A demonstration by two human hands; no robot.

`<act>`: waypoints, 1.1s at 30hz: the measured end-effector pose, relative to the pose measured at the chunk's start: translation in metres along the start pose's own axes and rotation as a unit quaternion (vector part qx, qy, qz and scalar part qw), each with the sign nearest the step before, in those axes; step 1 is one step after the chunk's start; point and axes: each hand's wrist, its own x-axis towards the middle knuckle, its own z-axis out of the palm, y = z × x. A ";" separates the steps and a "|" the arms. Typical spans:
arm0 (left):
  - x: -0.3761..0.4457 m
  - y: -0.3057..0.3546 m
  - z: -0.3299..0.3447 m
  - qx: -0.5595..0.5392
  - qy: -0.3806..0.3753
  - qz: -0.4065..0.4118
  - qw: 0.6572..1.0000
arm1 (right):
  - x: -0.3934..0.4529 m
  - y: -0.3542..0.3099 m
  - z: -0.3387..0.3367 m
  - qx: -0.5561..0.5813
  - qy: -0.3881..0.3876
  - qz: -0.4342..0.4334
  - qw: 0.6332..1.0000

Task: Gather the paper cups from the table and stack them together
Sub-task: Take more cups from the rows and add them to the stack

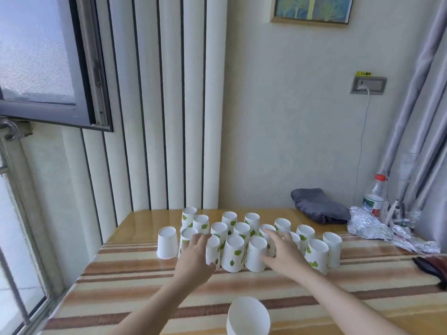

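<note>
Several white paper cups with green leaf prints [233, 252] stand upside down in a cluster on the striped table [135, 288]. One plain cup [167, 242] stands apart at the left. A stack of upturned cups [248, 316] sits near the front edge. My left hand [197, 258] wraps around an upside-down cup [212, 252] in the front row, thumb under its rim. My right hand [281, 252] rests with spread fingers against the side of another front cup [256, 253], and it hides part of the cups behind it.
A grey folded cloth [319, 209] lies at the back right. Beside it are crumpled foil [377, 228] and a plastic bottle [375, 197]. A dark object [433, 267] sits at the right edge. A window and wall close the left and back sides.
</note>
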 end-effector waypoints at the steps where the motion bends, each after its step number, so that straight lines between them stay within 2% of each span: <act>1: 0.009 -0.001 0.002 0.048 -0.010 0.018 0.999 | 0.013 -0.001 0.001 -0.028 -0.008 0.010 1.000; 4: 0.028 0.001 0.004 0.178 -0.050 0.038 0.982 | 0.042 -0.004 0.012 -0.106 -0.040 0.034 0.993; 6: 0.036 0.001 0.006 0.216 -0.070 0.027 0.973 | 0.052 -0.005 0.023 -0.137 -0.047 0.042 0.989; 10: 0.039 -0.004 0.013 0.242 -0.069 0.024 0.968 | 0.054 -0.003 0.041 -0.165 -0.023 0.034 0.985; 16: 0.024 -0.011 0.022 0.235 -0.015 0.054 0.970 | 0.023 -0.001 0.030 -0.169 0.011 0.054 0.984; 19: 0.023 -0.007 0.022 0.215 0.017 0.051 0.975 | 0.002 0.006 0.009 -0.063 0.031 0.118 0.991; 21: 0.023 -0.002 0.022 0.188 0.037 0.052 0.980 | -0.015 0.010 -0.007 0.085 0.031 0.177 0.980; 22: 0.023 0.000 0.021 0.180 0.038 0.060 0.981 | -0.025 0.012 -0.014 0.203 0.020 0.207 0.957; 24: 0.023 0.004 0.022 0.170 0.015 0.076 0.982 | -0.043 0.018 -0.022 0.417 -0.013 0.261 0.870; 26: 0.023 0.007 0.022 0.138 -0.011 0.062 0.988 | -0.059 0.020 -0.024 0.548 -0.022 0.268 0.792; 28: 0.020 0.009 0.021 0.113 -0.017 0.038 0.993 | -0.075 0.021 -0.021 0.628 -0.025 0.240 0.740; 29: 0.017 0.009 0.019 0.110 -0.016 0.024 0.993 | -0.081 0.019 -0.019 0.641 -0.023 0.221 0.735; 30: 0.014 0.008 0.017 0.107 -0.016 0.011 0.994 | -0.087 0.017 -0.016 0.637 -0.016 0.199 0.745; 33: -0.004 -0.004 0.005 0.082 -0.016 -0.037 0.996 | -0.101 0.006 -0.012 0.571 0.019 0.120 0.812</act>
